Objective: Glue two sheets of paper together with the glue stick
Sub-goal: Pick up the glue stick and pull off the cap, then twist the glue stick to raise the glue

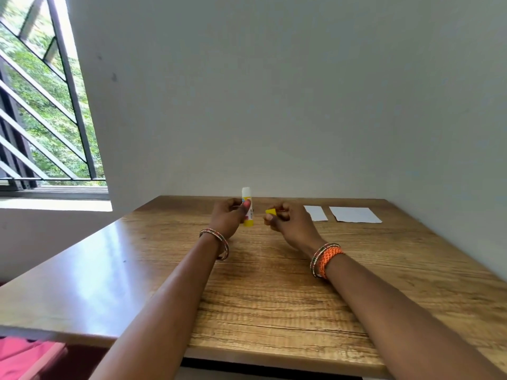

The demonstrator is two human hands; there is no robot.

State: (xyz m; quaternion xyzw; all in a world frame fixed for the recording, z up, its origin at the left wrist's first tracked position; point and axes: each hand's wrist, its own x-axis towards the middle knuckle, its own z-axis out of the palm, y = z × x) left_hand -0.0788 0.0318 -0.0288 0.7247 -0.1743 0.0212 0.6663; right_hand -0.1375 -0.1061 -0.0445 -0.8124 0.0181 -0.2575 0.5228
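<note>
Glue stick (247, 208): held upright in the left hand (229, 219), fingers and thumb wrapped round the barrel, long axis near vertical, white glue end uppermost and uncapped, yellow base just above the bench (260, 297). The right hand (285, 222), just beside it, pinches the yellow cap (270, 212) between fingertips. Outward to the right lie two white sheets, flat on the bench and not overlapping: the narrow sheet (315, 213) nearer, partly hidden behind the right hand; the wider sheet (354, 215) beyond it. Assessment: the paper lies to the right of the stick, nearer the right hand, so the left hand must carry the stick across.
</note>
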